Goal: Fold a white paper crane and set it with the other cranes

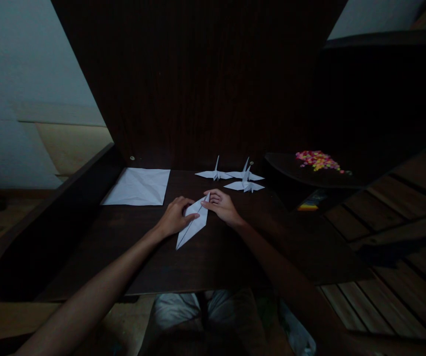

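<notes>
A white folded paper (194, 228), long and diamond-shaped with a crease down its middle, is held just over the dark desk. My left hand (177, 216) grips its left edge, with the thumb lying across the front. At the upper right, my right hand (222, 205) pinches the paper's pointed tip between thumb and curled fingers. Just beyond my hands stand three white paper cranes (245, 185), grouped close together with wings spread. To the left of my left hand lies a white creased sheet (138, 187), flat on the desk.
Small colourful pieces (318, 161) are heaped on a dark curved shelf (283, 165) at the right. A dark upright panel (205, 89) closes off the back of the desk (153, 272). A raised side wall (49, 222) bounds the left, and wooden slats (394, 202) show at the right.
</notes>
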`<action>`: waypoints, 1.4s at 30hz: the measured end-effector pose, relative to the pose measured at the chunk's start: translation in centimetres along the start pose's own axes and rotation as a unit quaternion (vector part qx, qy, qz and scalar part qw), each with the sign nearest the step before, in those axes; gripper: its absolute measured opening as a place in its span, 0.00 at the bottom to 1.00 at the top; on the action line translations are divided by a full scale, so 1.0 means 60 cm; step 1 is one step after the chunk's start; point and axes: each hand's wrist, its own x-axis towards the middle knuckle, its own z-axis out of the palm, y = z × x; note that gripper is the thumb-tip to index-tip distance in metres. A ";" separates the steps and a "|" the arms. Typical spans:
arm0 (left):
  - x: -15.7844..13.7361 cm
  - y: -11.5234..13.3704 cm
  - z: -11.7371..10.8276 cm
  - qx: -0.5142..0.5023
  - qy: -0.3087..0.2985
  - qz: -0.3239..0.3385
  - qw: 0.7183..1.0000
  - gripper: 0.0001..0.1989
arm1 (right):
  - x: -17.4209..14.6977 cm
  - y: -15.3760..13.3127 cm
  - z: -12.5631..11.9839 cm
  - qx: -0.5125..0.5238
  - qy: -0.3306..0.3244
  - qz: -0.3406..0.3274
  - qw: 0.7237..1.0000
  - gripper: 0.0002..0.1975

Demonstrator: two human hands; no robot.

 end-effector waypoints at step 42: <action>0.001 0.003 0.010 -0.224 -0.059 -0.027 0.972 0.11 | -0.011 -0.026 0.000 0.038 0.009 -0.073 0.997 0.12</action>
